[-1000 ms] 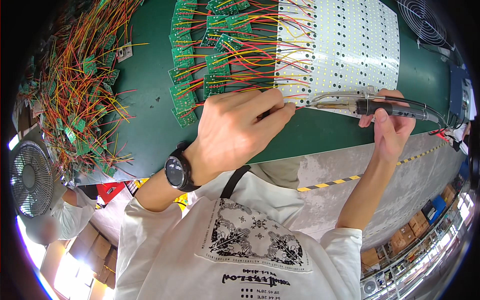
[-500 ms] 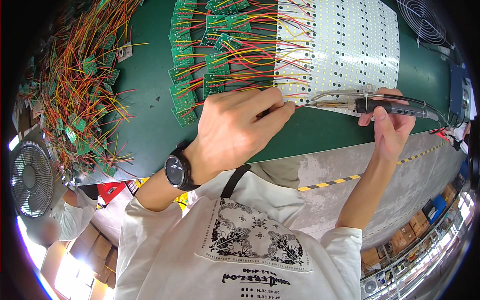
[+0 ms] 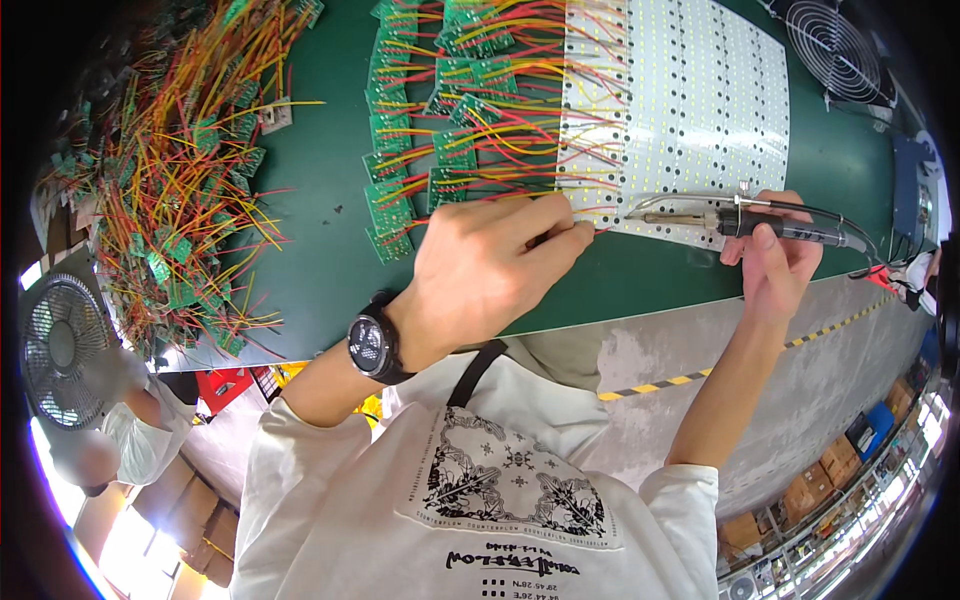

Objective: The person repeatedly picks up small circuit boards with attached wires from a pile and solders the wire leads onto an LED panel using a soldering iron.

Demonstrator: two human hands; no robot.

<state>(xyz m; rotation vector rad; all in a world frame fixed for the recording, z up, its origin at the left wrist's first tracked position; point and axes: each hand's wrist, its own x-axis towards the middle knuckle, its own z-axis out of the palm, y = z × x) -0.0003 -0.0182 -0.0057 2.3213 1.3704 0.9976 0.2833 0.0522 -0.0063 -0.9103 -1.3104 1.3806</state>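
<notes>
A white LED panel [image 3: 700, 110] with rows of small yellow chips and dark holes lies on the green table. Red, yellow and black wires [image 3: 535, 150] run from its left part to small green circuit boards [image 3: 388, 130]. My left hand [image 3: 500, 265], wearing a black watch, pinches a thin red wire [image 3: 600, 231] at the panel's near left corner; its fingers hide most of that wire. In my right hand [image 3: 782, 265] is a soldering iron [image 3: 785, 226] with a thin metal feed tube alongside. Its tip points left, just above the panel's near edge, a little right of my left fingertips.
A tangled heap of wired green boards [image 3: 190, 200] covers the table's left end. A round-grilled fan [image 3: 835, 45] and a blue box [image 3: 912, 185] stand at the right. Beyond the near edge, at left, are a floor fan [image 3: 65, 345] and another person [image 3: 150, 430].
The iron's tip has shifted slightly right, away from my left fingertips. My left hand keeps its pinch. The whole view has tilted a little.
</notes>
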